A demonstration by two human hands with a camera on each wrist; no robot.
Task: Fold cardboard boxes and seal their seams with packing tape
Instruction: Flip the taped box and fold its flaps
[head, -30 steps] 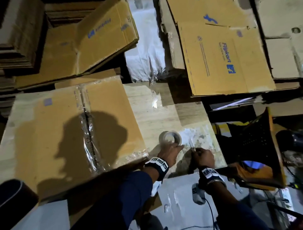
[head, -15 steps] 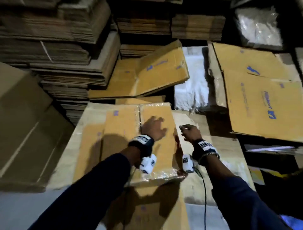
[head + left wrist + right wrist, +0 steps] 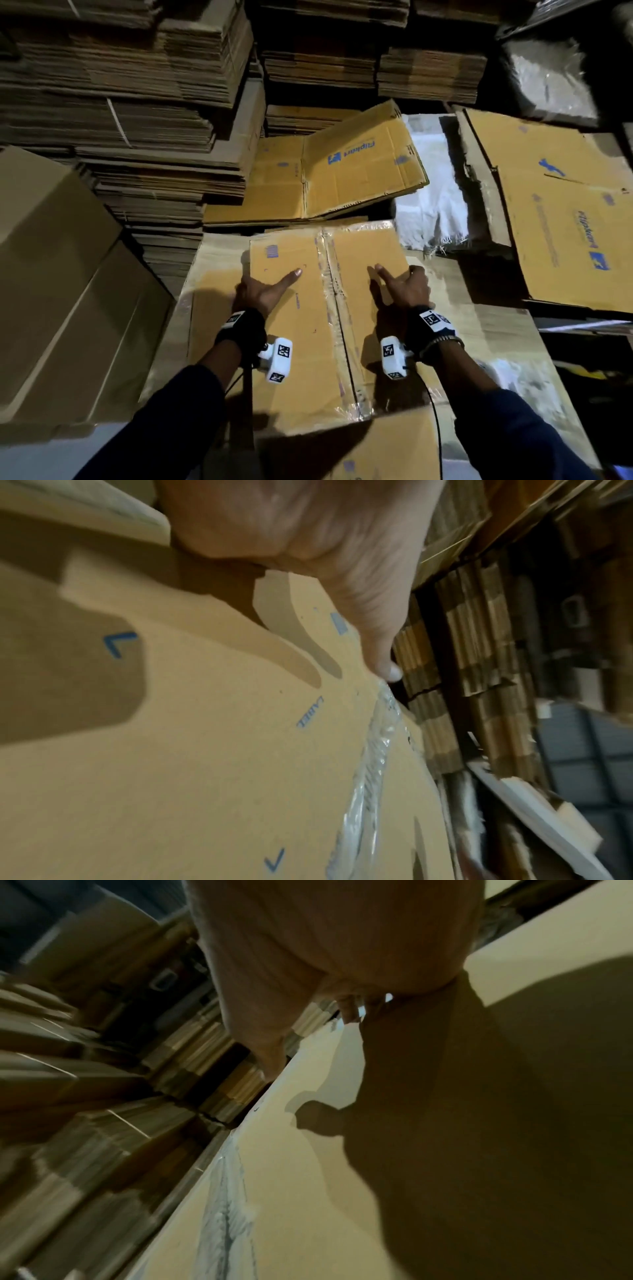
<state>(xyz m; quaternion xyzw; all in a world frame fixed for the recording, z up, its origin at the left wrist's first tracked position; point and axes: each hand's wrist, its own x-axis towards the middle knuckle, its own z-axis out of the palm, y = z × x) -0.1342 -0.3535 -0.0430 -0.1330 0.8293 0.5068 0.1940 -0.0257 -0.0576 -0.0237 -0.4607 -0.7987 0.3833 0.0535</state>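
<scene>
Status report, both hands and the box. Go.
Left hand gripping the taped box's left edge, right hand gripping its right edge. Centre seam taped. Nothing on top of it.

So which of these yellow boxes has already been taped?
The taped box gripped between the left hand and right hand: clear tape covers its centre seam.

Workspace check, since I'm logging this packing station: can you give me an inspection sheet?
Surface: cardboard sheet under the box.
Job's things: taped box, clear tape along its centre seam; no tape roll seen.
Clutter: flat Flipkart cartons, white sack.
Grips: left hand holds the box's left edge, thumb on top; right hand holds its right edge.
Cables: black cable from the right wrist camera.
Surroundings: stacks of flat cardboard, big box at left.
</scene>
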